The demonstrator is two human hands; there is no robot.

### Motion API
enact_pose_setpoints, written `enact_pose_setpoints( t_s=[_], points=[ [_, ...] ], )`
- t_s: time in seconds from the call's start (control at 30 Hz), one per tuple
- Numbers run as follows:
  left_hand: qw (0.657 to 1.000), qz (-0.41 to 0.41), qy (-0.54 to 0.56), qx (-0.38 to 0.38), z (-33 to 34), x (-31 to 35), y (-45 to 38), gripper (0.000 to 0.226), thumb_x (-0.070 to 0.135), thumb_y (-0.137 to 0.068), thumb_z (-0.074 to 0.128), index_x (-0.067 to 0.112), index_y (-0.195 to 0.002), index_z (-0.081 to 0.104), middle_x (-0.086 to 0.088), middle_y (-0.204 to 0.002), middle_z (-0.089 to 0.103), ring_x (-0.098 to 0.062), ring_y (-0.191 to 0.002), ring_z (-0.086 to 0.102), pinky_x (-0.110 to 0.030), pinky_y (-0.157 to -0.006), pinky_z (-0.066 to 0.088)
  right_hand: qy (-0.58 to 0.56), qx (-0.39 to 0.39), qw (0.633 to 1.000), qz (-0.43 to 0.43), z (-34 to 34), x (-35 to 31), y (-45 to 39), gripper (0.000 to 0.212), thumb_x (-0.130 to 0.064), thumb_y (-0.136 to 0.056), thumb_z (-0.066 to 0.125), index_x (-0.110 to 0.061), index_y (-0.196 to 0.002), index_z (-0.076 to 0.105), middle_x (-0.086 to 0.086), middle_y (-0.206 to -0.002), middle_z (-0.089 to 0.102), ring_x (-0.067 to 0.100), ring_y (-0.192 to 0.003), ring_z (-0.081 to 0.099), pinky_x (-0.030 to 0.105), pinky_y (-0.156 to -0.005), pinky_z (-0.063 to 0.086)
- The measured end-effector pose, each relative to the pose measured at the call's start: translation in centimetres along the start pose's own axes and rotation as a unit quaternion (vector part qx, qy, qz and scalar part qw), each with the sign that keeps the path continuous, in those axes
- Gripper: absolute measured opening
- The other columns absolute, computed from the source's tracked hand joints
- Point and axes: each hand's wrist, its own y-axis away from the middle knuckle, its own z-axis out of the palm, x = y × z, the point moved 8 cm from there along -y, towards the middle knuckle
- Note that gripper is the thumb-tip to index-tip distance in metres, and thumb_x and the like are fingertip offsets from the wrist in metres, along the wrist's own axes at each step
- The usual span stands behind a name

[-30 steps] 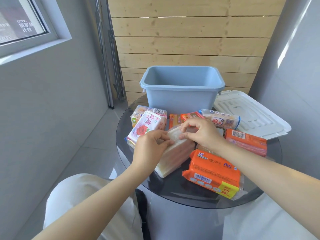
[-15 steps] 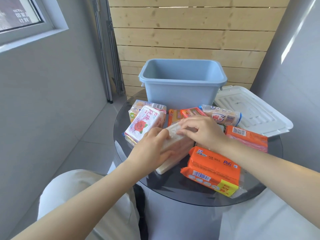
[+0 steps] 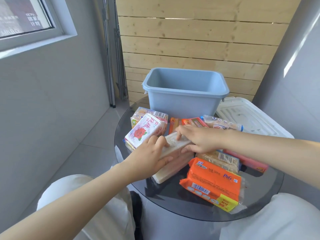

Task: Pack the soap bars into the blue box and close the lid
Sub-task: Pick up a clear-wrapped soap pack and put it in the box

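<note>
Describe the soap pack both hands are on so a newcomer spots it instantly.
On the round glass table, in front of the blue box, lies a long pale pack under both hands. Unlike the orange and rose-printed packs beside it, it is plain whitish and translucent, with no bright print.

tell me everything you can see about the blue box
The blue box is a deep, rectangular tub of matte grey-blue plastic with a rolled rim, rounded corners and small clips at both ends. It stands upright and open at the far side of the round glass table; what shows of its inside holds no soap. Neither hand touches it. Its white lid lies flat to its right.
</note>
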Motion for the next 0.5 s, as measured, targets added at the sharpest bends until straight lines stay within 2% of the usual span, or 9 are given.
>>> enact_pose_setpoints(
  t_s=[0.1,0.23,0.3,0.37,0.43,0.5],
  points=[
    [0.999,-0.016,0.041,-0.014,0.0,-0.3,0.1,0.039,0.045,-0.091,0.047,0.016,-0.117,0.042,-0.005,-0.122,0.045,-0.021,-0.114,0.043,-0.02,-0.086,0.031,0.015,0.013,1.0,-0.011,-0.3,-0.3,0.1,0.033,-0.038,-0.088,0.053,-0.019,-0.112,0.041,0.0,-0.115,0.046,0.011,-0.105,0.041,0.027,-0.094,0.037],
    [0.998,-0.015,0.059,-0.022,-1.1,-0.5,0.0,0.039,0.048,-0.09,0.046,0.02,-0.117,0.039,0.001,-0.136,0.04,-0.018,-0.118,0.042,-0.03,-0.092,0.038,0.006,0.043,0.999,-0.027,-1.4,-0.9,0.4,0.032,-0.039,-0.088,0.054,-0.021,-0.111,0.042,-0.009,-0.106,0.043,0.004,-0.097,0.038,0.015,-0.083,0.028],
    [0.998,0.0,0.062,-0.019,-2.2,-0.1,-0.3,0.039,0.048,-0.09,0.047,0.022,-0.117,0.038,0.004,-0.127,0.044,-0.009,-0.102,0.041,-0.021,-0.079,0.031,0.004,0.053,0.998,-0.029,-2.5,-1.2,0.7,0.032,-0.038,-0.088,0.054,-0.019,-0.11,0.042,-0.013,-0.103,0.041,0.002,-0.095,0.037,0.017,-0.084,0.031],
    [0.997,0.007,0.072,-0.015,-3.5,0.2,-0.7,0.036,0.048,-0.089,0.048,0.024,-0.113,0.039,0.006,-0.114,0.046,-0.005,-0.09,0.036,-0.02,-0.067,0.024,0.002,0.06,0.998,-0.027,-3.7,-1.5,1.0,0.032,-0.039,-0.088,0.055,-0.019,-0.109,0.042,-0.013,-0.104,0.042,0.002,-0.097,0.038,0.019,-0.088,0.033],
    [0.997,0.016,0.074,-0.012,-5.3,0.4,-1.3,0.032,0.049,-0.089,0.049,0.026,-0.11,0.039,0.012,-0.104,0.042,-0.002,-0.079,0.037,-0.019,-0.062,0.027,-0.006,0.078,0.997,-0.022,-5.5,-1.6,1.4,0.031,-0.04,-0.088,0.055,-0.021,-0.108,0.042,-0.015,-0.105,0.043,0.0,-0.098,0.039,0.016,-0.087,0.032],
    [0.996,0.027,0.081,-0.018,-7.6,0.6,-2.5,0.031,0.049,-0.089,0.049,0.027,-0.109,0.04,0.016,-0.099,0.042,0.002,-0.079,0.045,-0.012,-0.063,0.033,-0.012,0.104,0.994,-0.011,-7.9,-1.7,1.8,0.029,-0.04,-0.088,0.054,-0.022,-0.107,0.042,-0.016,-0.105,0.044,0.0,-0.097,0.041,0.011,-0.081,0.031]
  ],
)
